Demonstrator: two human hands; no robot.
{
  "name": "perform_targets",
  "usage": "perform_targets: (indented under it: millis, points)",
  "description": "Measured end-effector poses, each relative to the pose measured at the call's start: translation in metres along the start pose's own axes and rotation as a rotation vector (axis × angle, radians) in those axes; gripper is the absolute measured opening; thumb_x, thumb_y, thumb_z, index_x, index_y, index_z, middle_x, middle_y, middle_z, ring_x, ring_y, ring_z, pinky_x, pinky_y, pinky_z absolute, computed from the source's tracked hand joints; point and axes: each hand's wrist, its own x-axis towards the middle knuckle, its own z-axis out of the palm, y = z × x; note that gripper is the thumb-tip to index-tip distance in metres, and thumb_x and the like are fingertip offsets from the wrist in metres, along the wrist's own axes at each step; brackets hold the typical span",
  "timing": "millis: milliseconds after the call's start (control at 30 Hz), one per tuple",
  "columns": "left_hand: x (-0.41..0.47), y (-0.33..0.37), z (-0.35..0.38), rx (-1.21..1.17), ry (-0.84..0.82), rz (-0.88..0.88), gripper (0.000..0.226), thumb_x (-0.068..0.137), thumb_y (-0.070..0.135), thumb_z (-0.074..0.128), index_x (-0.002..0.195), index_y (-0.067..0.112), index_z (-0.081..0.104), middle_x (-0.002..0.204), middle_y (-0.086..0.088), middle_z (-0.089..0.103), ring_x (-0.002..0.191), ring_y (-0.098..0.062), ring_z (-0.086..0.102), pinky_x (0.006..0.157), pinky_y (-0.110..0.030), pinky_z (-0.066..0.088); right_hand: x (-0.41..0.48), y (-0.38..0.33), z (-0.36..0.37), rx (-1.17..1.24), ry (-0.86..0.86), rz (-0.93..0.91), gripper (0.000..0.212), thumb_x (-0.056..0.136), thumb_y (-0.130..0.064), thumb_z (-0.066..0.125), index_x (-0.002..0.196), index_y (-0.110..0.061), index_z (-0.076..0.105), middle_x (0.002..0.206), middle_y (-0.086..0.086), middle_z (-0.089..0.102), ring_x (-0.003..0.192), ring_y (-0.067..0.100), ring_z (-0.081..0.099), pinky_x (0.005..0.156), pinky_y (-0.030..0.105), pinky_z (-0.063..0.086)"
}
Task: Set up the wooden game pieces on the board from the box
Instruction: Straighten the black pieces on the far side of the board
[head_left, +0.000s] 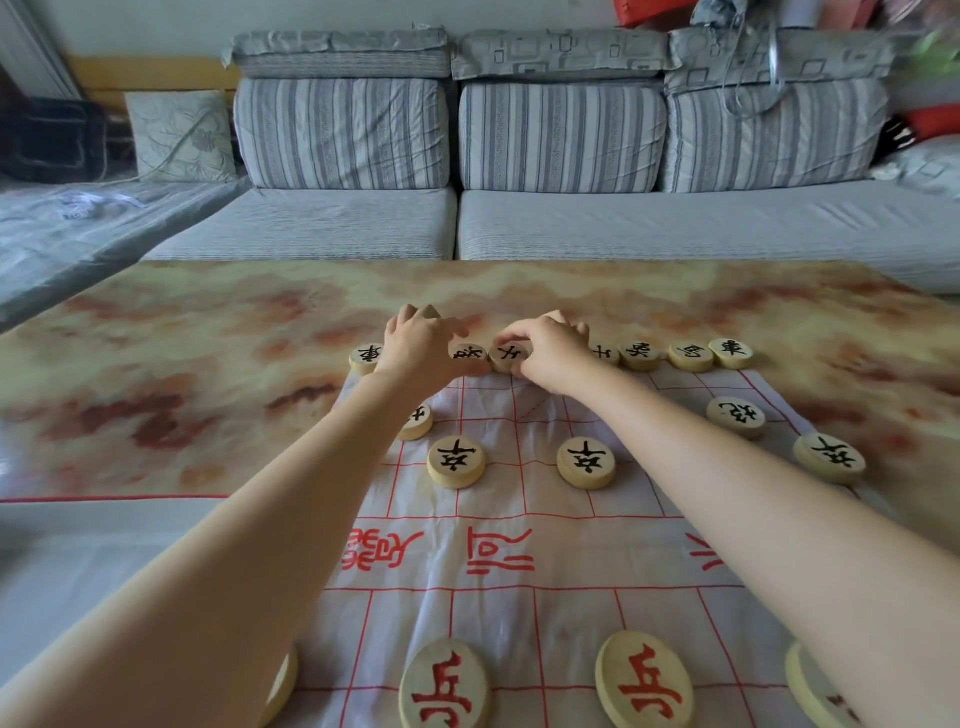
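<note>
At the far row of the board (519, 597), upper centre of frame, one black-lettered piece (467, 353) is held by the curled left grip (418, 340), the neighbouring piece (509, 356) pinched by the right grip (550, 348).

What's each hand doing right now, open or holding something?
Left hand: fingers curled over the far row; grip cannot be told.
Right hand: pinches a black-lettered piece there.
</note>
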Motion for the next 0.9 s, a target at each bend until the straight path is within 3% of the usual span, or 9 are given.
perform_targets:
  millis: [167, 267, 333, 433, 500, 567, 667, 800, 900]
  points:
    - [0.004, -0.004, -0.005, -0.018, -0.084, 0.022, 0.051, 0.077, 0.052, 0.063, 0.125, 0.038, 0.053, 0.131, 0.008, 0.055, 0.132, -0.016, 0.034, 0.112, -0.039, 0.013, 0.007, 0.011, -0.002, 0.016, 0.111, 0.02, 0.04, 0.079, -0.047, 0.065, 0.112, -0.026, 0.061, 0.115, 0.0, 0.057, 0.118, 0.024, 0.033, 0.089, 0.032, 0.022]
    - [0.003, -0.007, -0.004, -0.1, -0.11, 0.061, 0.041, 0.078, 0.049, 0.064, 0.117, 0.036, 0.059, 0.121, 0.017, 0.062, 0.122, -0.009, 0.048, 0.114, -0.046, 0.012, 0.01, 0.013, 0.003, 0.012, 0.107, 0.034, 0.05, 0.068, -0.059, 0.07, 0.104, -0.025, 0.063, 0.101, -0.003, 0.062, 0.112, 0.022, 0.034, 0.08, 0.03, 0.02]
    - [0.002, -0.007, -0.003, -0.126, -0.098, 0.058, 0.039, 0.078, 0.047, 0.065, 0.115, 0.035, 0.061, 0.115, 0.017, 0.065, 0.114, -0.011, 0.054, 0.113, -0.045, 0.014, 0.011, 0.014, 0.006, -0.018, 0.109, 0.021, 0.048, 0.065, -0.06, 0.072, 0.1, -0.028, 0.065, 0.103, -0.002, 0.061, 0.111, 0.023, 0.034, 0.075, 0.03, 0.016]
    - [0.004, -0.009, -0.001, -0.106, -0.059, 0.044, 0.041, 0.076, 0.049, 0.067, 0.113, 0.034, 0.061, 0.11, 0.014, 0.067, 0.113, -0.014, 0.053, 0.112, -0.041, 0.016, 0.011, 0.01, 0.006, -0.123, 0.071, -0.015, 0.032, 0.077, -0.047, 0.068, 0.105, -0.032, 0.065, 0.111, 0.0, 0.056, 0.112, 0.024, 0.033, 0.067, 0.029, 0.008]
    - [0.003, -0.008, 0.0, -0.071, -0.039, 0.03, 0.042, 0.074, 0.053, 0.066, 0.111, 0.034, 0.062, 0.107, 0.012, 0.067, 0.117, -0.017, 0.046, 0.108, -0.038, 0.016, 0.012, 0.008, 0.006, -0.092, 0.025, 0.019, 0.026, 0.086, -0.029, 0.06, 0.111, -0.036, 0.063, 0.115, 0.001, 0.041, 0.111, 0.026, 0.03, 0.074, 0.024, 0.009]
    - [0.0, -0.005, 0.0, -0.021, -0.026, 0.023, 0.042, 0.073, 0.057, 0.065, 0.108, 0.034, 0.063, 0.104, 0.01, 0.067, 0.118, -0.019, 0.04, 0.105, -0.037, 0.017, 0.011, 0.008, 0.005, -0.041, 0.006, 0.036, 0.038, 0.089, -0.012, 0.048, 0.111, -0.04, 0.062, 0.117, -0.002, 0.036, 0.109, 0.026, 0.03, 0.076, 0.022, 0.009]
    - [-0.002, -0.003, 0.001, -0.005, 0.01, 0.012, 0.044, 0.07, 0.06, 0.065, 0.105, 0.033, 0.064, 0.106, 0.007, 0.065, 0.119, -0.021, 0.037, 0.103, -0.035, 0.019, 0.009, 0.007, -0.001, 0.003, -0.021, 0.009, 0.059, 0.082, 0.001, 0.033, 0.11, -0.04, 0.063, 0.131, -0.001, 0.044, 0.115, 0.027, 0.031, 0.077, 0.026, 0.011]
    - [-0.002, -0.003, 0.002, -0.046, -0.035, 0.017, 0.055, 0.071, 0.058, 0.065, 0.122, 0.038, 0.055, 0.128, 0.005, 0.054, 0.131, -0.019, 0.03, 0.114, -0.041, 0.01, 0.008, 0.006, -0.003, 0.0, 0.063, -0.027, 0.019, 0.088, -0.035, 0.055, 0.102, -0.031, 0.067, 0.11, -0.003, 0.058, 0.115, 0.024, 0.033, 0.086, 0.032, 0.02]
    - [-0.002, -0.006, 0.001, -0.101, -0.06, 0.043, 0.049, 0.075, 0.053, 0.065, 0.12, 0.035, 0.058, 0.125, 0.014, 0.059, 0.132, -0.012, 0.035, 0.115, -0.046, 0.004, 0.007, 0.006, 0.0, -0.05, 0.082, -0.054, 0.033, 0.075, -0.052, 0.067, 0.095, -0.026, 0.07, 0.101, -0.005, 0.061, 0.109, 0.022, 0.035, 0.079, 0.031, 0.018]
